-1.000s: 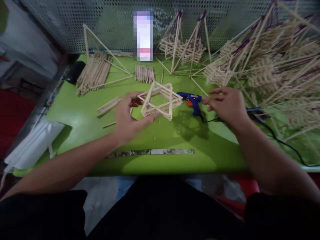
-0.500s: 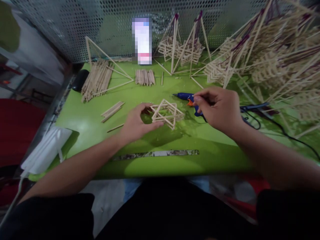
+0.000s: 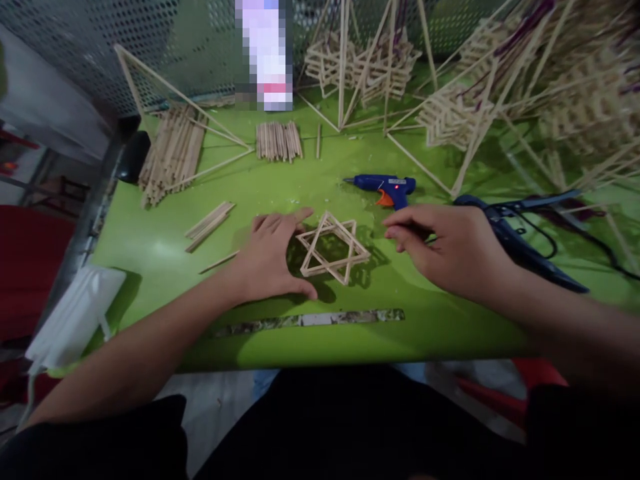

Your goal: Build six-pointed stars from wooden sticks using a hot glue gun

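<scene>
Since the star-shaped stick frame (image 3: 336, 263) lay on the green table (image 3: 320, 351), just right of the left hand (image 3: 267, 257), it needed little support. That hand was spread around the star's left side, thumb on the near side and fingers on the far side, wide apart and clamped on nothing. Such a loose cradle seemed sound: handling the frame well called for light, even touches from opposite sides, so that the thin sticks would not twist at their joints.

The right hand (image 3: 450, 247) hung beside the handle of the blue glue gun (image 3: 377, 182), thumb and forefinger close together; I could not tell whether they pinched anything or brushed the handle, as the curled fingers hid their inner side. With its nozzle toward the left and a red light showing, the gun was best treated as hot and taken by the handle alone. Loose sticks (image 3: 207, 227) lay beyond the left hand, well apart from the frame.
</scene>
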{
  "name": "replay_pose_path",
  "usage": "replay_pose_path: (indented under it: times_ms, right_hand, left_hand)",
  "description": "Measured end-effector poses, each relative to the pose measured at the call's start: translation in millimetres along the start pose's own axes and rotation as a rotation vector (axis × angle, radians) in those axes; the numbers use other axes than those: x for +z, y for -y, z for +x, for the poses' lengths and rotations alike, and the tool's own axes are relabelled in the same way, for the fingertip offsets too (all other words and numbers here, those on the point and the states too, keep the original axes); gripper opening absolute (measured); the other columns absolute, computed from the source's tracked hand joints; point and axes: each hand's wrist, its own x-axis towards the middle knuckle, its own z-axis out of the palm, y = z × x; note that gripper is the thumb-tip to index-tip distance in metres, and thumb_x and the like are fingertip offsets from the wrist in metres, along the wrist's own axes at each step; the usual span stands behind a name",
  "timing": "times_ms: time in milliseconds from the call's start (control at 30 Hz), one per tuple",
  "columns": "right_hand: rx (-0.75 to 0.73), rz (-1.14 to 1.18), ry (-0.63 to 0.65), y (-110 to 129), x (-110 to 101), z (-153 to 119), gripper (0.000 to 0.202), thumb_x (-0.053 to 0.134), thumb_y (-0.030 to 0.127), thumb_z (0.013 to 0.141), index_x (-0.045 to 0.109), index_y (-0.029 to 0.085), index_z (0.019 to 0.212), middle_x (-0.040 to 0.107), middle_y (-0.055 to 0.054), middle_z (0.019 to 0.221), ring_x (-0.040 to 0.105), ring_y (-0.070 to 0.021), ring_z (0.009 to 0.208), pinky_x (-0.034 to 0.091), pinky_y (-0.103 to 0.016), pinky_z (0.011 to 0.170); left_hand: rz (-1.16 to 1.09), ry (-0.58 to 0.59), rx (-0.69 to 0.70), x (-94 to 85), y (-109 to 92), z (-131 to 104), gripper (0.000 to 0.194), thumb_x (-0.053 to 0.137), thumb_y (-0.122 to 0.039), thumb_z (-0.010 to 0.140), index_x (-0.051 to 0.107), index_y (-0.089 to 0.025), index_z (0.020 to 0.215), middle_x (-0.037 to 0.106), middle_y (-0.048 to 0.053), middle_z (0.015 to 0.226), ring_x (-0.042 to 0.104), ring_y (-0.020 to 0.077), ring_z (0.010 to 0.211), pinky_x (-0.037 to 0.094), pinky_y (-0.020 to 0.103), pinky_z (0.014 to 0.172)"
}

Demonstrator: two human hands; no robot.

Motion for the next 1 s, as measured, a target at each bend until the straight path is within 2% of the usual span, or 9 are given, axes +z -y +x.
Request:
replay_pose_path:
  times_ms: [100,167,267,400,533,633,733,1000]
  right_hand:
    - [-0.064,0.0,0.066,2,2,-2,0.011,0.077,0.025,0.102,0.086,0.031,0.106,0.089,-0.003,0.099,0.077,-0.0233,0.076,0.054,-0.039,0.071]
    - [-0.106,-0.008,0.098,2,3,-3,0.012,0.078,0.026,0.102,0.087,0.031,0.108,0.089,-0.004,0.102,0.079,-0.0247,0.08,0.055,-0.04,0.071]
    - [-0.162,-0.017,0.129,2,4,-5,0.013,0.078,0.027,0.103,0.088,0.031,0.111,0.09,-0.005,0.106,0.084,-0.0286,0.088,0.059,-0.043,0.074]
    - [-0.158,0.039,0.173,4,4,-7,0.015,0.079,0.025,0.103,0.087,0.034,0.113,0.091,-0.003,0.108,0.085,-0.0285,0.09,0.062,-0.043,0.073]
    - [-0.171,0.045,0.194,8,4,-7,0.017,0.076,0.023,0.106,0.086,0.034,0.114,0.09,-0.003,0.109,0.086,-0.0278,0.092,0.065,-0.044,0.076]
    - [-0.177,0.048,0.206,9,5,-6,0.019,0.075,0.022,0.107,0.087,0.035,0.114,0.09,-0.003,0.111,0.086,-0.0269,0.093,0.066,-0.043,0.078]
    - [-0.182,0.045,0.22,10,6,-5,0.021,0.072,0.022,0.108,0.088,0.036,0.114,0.09,-0.003,0.112,0.086,-0.0262,0.093,0.067,-0.043,0.077]
    - [-0.217,0.029,0.217,10,8,-6,0.02,0.071,0.02,0.109,0.086,0.032,0.113,0.089,-0.002,0.109,0.085,-0.0226,0.088,0.064,-0.038,0.073]
  left_hand:
    - [0.0,0.022,0.057,-3.3,5,1,0.158,0.105,-0.095,0.05,0.046,-0.03,0.181,0.073,0.021,0.153,0.064,0.0579,0.146,0.038,0.09,0.13]
    - [-0.039,0.024,0.09,-5.9,9,2,0.148,0.098,-0.101,0.056,0.053,-0.029,0.177,0.068,0.023,0.162,0.063,0.058,0.15,0.04,0.09,0.13]
    - [-0.137,0.009,0.167,-8.2,16,6,0.13,0.092,-0.103,0.066,0.06,-0.035,0.172,0.062,0.02,0.173,0.06,0.054,0.159,0.04,0.083,0.136]
    - [-0.292,0.033,0.255,-7.6,20,11,0.11,0.095,-0.086,0.082,0.055,-0.046,0.176,0.058,0.013,0.181,0.054,0.0479,0.169,0.041,0.077,0.142]
    - [-0.404,0.14,0.215,-8.8,20,13,0.111,0.101,-0.071,0.085,0.046,-0.055,0.18,0.048,0.006,0.189,0.046,0.0458,0.176,0.037,0.076,0.146]
    - [-0.428,0.192,0.184,-11.4,19,14,0.115,0.103,-0.067,0.085,0.042,-0.056,0.182,0.045,0.005,0.191,0.041,0.0461,0.178,0.034,0.077,0.147]
    - [-0.439,0.218,0.217,-13.7,19,16,0.115,0.101,-0.062,0.089,0.038,-0.055,0.184,0.041,0.006,0.193,0.039,0.0456,0.18,0.033,0.075,0.148]
    - [-0.452,0.186,0.247,-12.3,17,19,0.112,0.105,-0.05,0.088,0.043,-0.053,0.182,0.049,0.007,0.189,0.046,0.0461,0.176,0.038,0.076,0.147]
